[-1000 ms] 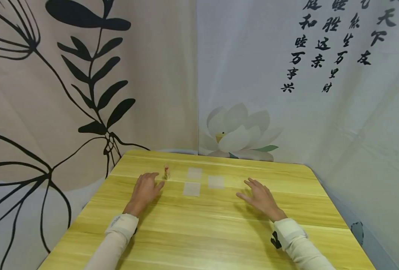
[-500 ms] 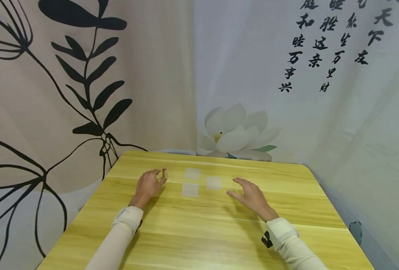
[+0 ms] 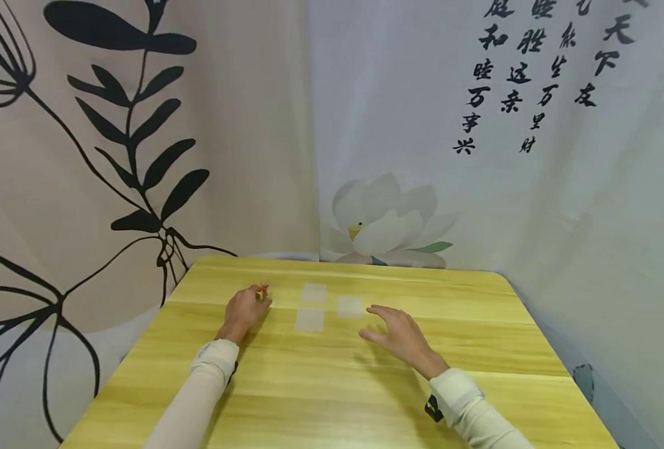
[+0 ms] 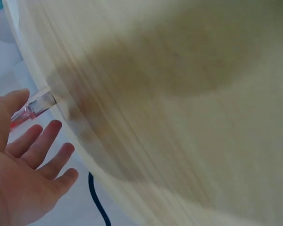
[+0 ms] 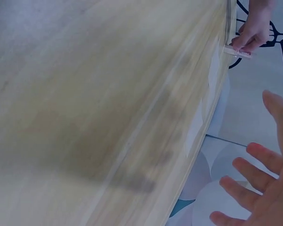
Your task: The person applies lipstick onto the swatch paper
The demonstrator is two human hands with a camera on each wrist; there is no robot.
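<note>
Thumb and fingers of my left hand pinch a small clear tube with red in it, at the far left of the table. In the head view only its red top shows above the fingers; the right wrist view shows the tube between thumb and fingertips. Over the table, right of the middle, my right hand holds nothing, its fingers spread and pointing left. Three pale square sheets lie between the hands: a far sheet, a near sheet and a right sheet, the last closest to the right fingertips.
The yellow wood-grain table has rounded far corners. Behind it hangs a printed cloth with dark leaves, a pale lotus and black lettering. Both forearms reach in from the near side.
The left hand has reached the tube and its fingers have closed on it. The right hand has moved left toward the sheets, still empty. The head view has shifted slightly right.
</note>
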